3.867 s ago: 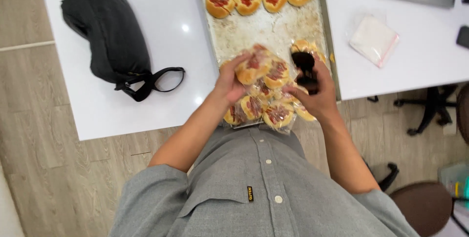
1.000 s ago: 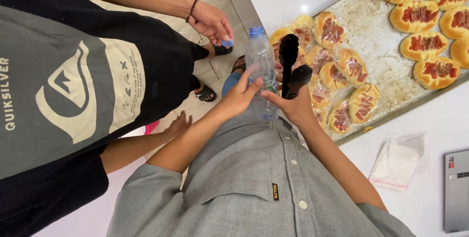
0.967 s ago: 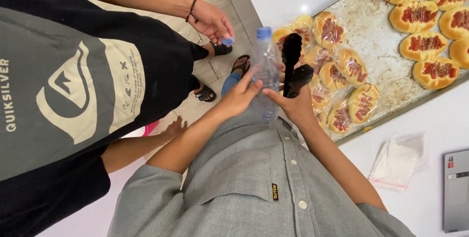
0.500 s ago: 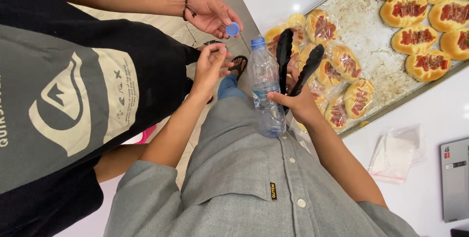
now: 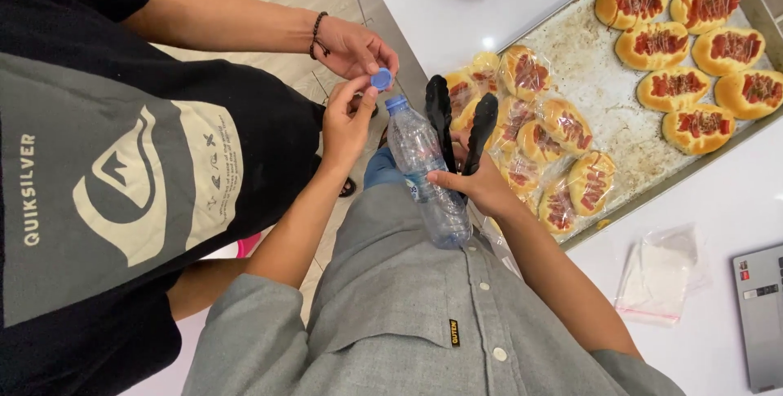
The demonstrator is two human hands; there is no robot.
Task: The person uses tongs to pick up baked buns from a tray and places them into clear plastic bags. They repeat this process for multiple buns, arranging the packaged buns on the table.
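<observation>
Head view: our left hand [image 5: 347, 123] pinches the blue cap [image 5: 381, 79], already off; our right hand [image 5: 477, 188] grips the bottle [image 5: 424, 172] and tongs [image 5: 458, 123].

Our left hand [image 5: 347, 123] is raised at the far end of a bent forearm, fingers drawn together in a pinch at their tips, palm turned inward. Our right hand [image 5: 481, 188] sits to the right of it and a little nearer to us, fingers curled shut in a grip, thumb pointing left. Both forearms are bare from grey sleeves and run out from the chest in a narrow V.
</observation>
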